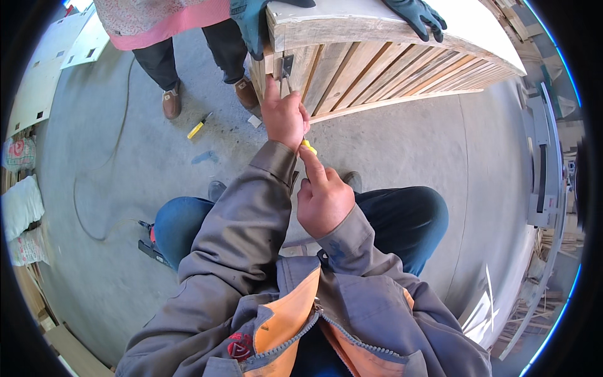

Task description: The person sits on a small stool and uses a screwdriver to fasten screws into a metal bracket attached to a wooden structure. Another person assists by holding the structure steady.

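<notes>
My left hand (286, 119) reaches up to the corner of a slatted wooden panel (352, 69). Its fingers are bent close together, one lying against the wood edge beside a small dark metal plate (287, 65); what they pinch is hidden. A thin metal shaft shows between these fingers and the plate. Just below, my right hand (323, 200) is closed around a yellow-handled tool, likely a screwdriver (308, 147), with the index finger stretched along the handle. Most of that tool is covered by my hands.
Across from me a person stands with gloved hands (422, 20) on the panel's top. On the concrete floor lie another yellow-handled screwdriver (198, 127), a small pale scrap (254, 121) and a thin hose (118, 144). A red and black power tool (151, 242) sits by my left knee.
</notes>
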Demonstrator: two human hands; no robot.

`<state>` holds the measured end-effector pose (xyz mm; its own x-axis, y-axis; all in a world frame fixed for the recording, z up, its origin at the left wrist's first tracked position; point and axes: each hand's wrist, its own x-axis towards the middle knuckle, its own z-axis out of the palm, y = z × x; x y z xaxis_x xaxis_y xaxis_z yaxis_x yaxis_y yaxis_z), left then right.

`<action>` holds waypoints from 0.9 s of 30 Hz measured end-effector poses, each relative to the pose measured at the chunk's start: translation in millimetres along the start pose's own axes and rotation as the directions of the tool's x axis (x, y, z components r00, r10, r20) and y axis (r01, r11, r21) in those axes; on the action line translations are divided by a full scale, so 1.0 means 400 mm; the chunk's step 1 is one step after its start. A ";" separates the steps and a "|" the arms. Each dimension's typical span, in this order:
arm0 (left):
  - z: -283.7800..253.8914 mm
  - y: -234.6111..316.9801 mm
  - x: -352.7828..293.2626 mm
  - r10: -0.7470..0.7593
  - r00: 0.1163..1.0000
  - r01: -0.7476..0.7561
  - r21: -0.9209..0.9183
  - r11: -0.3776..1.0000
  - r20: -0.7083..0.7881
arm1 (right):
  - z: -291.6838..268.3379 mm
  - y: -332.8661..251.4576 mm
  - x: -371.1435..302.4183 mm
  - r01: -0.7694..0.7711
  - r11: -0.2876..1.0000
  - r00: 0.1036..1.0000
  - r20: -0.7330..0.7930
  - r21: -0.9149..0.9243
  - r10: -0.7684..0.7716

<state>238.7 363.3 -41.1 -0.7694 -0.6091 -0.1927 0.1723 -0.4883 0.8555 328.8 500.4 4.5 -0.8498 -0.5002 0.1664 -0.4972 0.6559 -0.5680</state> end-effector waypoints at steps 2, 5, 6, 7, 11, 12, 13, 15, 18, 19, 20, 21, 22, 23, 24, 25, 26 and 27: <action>-0.005 -0.003 0.004 -0.022 1.000 0.022 -0.016 1.000 0.001 | 0.011 0.018 -0.002 0.041 0.997 0.999 -0.030 0.063 -0.039; -0.007 0.007 0.006 -0.008 1.000 0.008 0.008 1.000 0.016 | 0.006 0.016 0.001 -0.011 0.976 1.000 0.029 0.215 0.005; -0.007 0.008 0.007 0.004 1.000 -0.004 0.013 1.000 0.028 | 0.006 0.013 0.003 -0.030 0.965 0.999 0.041 0.262 0.020; -0.009 0.009 0.006 0.017 0.999 -0.018 0.019 1.000 0.040 | 0.004 0.008 0.005 -0.048 0.950 0.998 0.054 0.309 0.033; -0.011 0.010 0.005 -0.029 1.000 0.029 0.002 1.000 0.011 | 0.023 0.033 0.005 0.028 0.883 0.999 -0.039 0.468 -0.011; -0.008 0.012 0.007 -0.018 1.000 0.018 0.004 1.000 0.011 | 0.025 0.036 0.008 0.021 0.863 0.999 -0.036 0.504 -0.003; -0.006 0.011 0.006 -0.011 1.000 0.011 0.006 1.000 0.011 | 0.026 0.040 0.008 0.010 0.842 1.000 -0.030 0.539 0.007; -0.007 0.015 0.004 -0.019 1.000 0.019 0.020 1.000 0.008 | 0.027 0.044 0.006 -0.034 0.803 0.999 -0.005 0.595 0.046; 0.002 0.014 0.004 -0.034 0.999 0.034 0.029 0.999 -0.025 | 0.029 0.045 0.002 -0.130 0.732 0.991 0.055 0.669 0.126; 0.003 0.013 0.002 -0.040 0.998 0.041 0.028 0.999 -0.045 | 0.026 0.045 0.000 -0.164 0.699 0.985 0.082 0.696 0.150; 0.002 0.012 0.003 -0.034 0.999 0.035 0.033 0.999 -0.038 | 0.024 0.045 -0.001 -0.198 0.664 0.979 0.110 0.721 0.173; -0.001 0.013 0.005 -0.028 0.999 0.030 0.038 0.999 -0.032 | 0.025 0.046 -0.001 -0.198 0.644 0.979 0.112 0.739 0.173; -0.001 0.011 0.007 -0.023 0.999 0.024 0.042 0.999 -0.025 | 0.026 0.049 -0.001 -0.197 0.624 0.978 0.112 0.756 0.173; -0.001 0.010 0.006 -0.024 0.999 0.025 0.041 0.999 -0.033 | 0.027 0.051 -0.001 -0.196 0.604 0.978 0.113 0.772 0.173; -0.001 0.008 0.005 -0.025 0.999 0.026 0.039 0.999 -0.040 | 0.028 0.051 -0.002 -0.205 0.583 0.976 0.123 0.786 0.178; 0.000 0.006 0.005 -0.025 0.999 0.027 0.037 0.999 -0.047 | 0.029 0.052 -0.003 -0.213 0.561 0.974 0.132 0.800 0.182; -0.002 0.006 0.005 -0.026 0.999 0.027 0.041 0.999 -0.026 | 0.030 0.053 -0.005 -0.221 0.539 0.972 0.140 0.813 0.186; -0.007 0.008 0.006 -0.028 1.000 0.028 0.044 0.999 -0.005 | 0.030 0.056 -0.008 -0.258 0.529 0.964 0.178 0.808 0.198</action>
<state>238.9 358.6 -40.2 -0.7707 -0.5985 -0.2186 0.1236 -0.4770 0.8702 322.6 509.9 -18.3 -0.8866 -0.4526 -0.0958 0.0979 0.0189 -0.9950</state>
